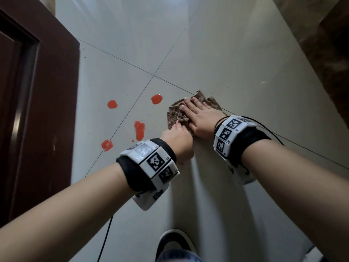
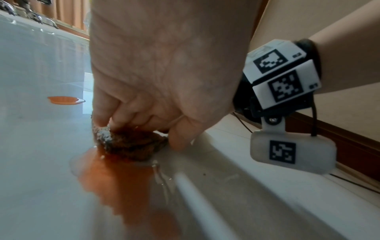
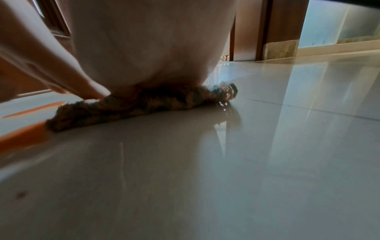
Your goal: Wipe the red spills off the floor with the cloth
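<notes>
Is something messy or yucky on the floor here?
Yes. Four red spills sit on the pale floor between the dark door and the cloth. None look wiped yet. The right hand presses flat on the crumpled cloth and the left hand pinches its near edge.

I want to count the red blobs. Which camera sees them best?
The head view: four red spills lie apart on the floor, left of the cloth. The left wrist view shows one far and one near; the right wrist view, blurred orange streaks.
</notes>
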The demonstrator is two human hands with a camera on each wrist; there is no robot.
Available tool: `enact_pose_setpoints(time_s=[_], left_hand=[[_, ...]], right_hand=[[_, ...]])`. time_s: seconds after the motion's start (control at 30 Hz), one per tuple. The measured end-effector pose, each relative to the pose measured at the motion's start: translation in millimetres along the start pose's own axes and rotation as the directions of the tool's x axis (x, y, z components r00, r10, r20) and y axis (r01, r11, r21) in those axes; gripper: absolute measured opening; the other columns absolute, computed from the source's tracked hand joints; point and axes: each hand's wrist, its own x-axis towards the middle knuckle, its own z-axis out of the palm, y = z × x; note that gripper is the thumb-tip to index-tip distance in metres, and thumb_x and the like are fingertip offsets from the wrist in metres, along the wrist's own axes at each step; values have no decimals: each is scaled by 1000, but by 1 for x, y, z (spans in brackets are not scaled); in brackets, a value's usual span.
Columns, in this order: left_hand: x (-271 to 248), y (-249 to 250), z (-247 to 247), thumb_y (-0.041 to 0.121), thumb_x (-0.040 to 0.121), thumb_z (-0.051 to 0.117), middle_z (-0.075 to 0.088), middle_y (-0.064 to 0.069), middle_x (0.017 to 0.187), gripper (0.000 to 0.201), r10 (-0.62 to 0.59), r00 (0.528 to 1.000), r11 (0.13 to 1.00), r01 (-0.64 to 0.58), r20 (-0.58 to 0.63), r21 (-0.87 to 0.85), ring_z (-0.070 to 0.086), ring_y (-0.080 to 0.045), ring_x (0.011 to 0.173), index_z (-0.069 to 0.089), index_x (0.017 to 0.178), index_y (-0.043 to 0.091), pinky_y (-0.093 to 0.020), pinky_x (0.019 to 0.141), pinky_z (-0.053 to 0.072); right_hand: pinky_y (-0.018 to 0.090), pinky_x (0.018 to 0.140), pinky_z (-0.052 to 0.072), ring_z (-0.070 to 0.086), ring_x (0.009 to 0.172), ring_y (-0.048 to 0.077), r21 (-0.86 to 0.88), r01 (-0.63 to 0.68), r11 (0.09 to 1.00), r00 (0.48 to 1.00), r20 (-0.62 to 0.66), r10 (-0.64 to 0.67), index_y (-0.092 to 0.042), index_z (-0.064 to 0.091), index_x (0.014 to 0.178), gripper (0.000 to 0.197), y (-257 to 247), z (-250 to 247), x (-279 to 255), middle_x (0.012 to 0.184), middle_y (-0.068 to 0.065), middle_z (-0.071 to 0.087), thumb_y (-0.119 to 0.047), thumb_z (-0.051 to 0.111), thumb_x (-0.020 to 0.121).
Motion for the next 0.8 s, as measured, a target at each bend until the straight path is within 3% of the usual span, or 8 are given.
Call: enact_pose_setpoints(time_s=[0.27,0.53,0.8], left_hand=[[22,-20,-11,18,92,39,1,-22,158,70,-57,996,994,49,-73,-100,7,-28,148,5,149,-4,-37,119,15],[48,-23,-39,24,96,34,5,-23,157,60,-59,993,995,50,-107,-83,10,-29,147,16,147,-1,-39,120,14],[66,-9,-59,26,98,29,-7,-15,159,63,2,997,999,-5,-76,-34,-1,-23,149,2,150,2,-38,121,9]], right_hand=[[35,120,-1,-6,148,17,-30,-65,997,997,-54,63,-16,-2,152,62,-5,-11,23,160,3,-9,-37,24,100],[36,119,-5,-9,148,22,42,-250,967,965,-71,253,-12,-2,152,65,-3,-20,37,160,8,-10,-42,21,100],[38,119,-6,-11,147,26,134,-385,913,916,-65,396,-10,-6,151,66,20,-23,34,159,11,-15,-39,23,100]])
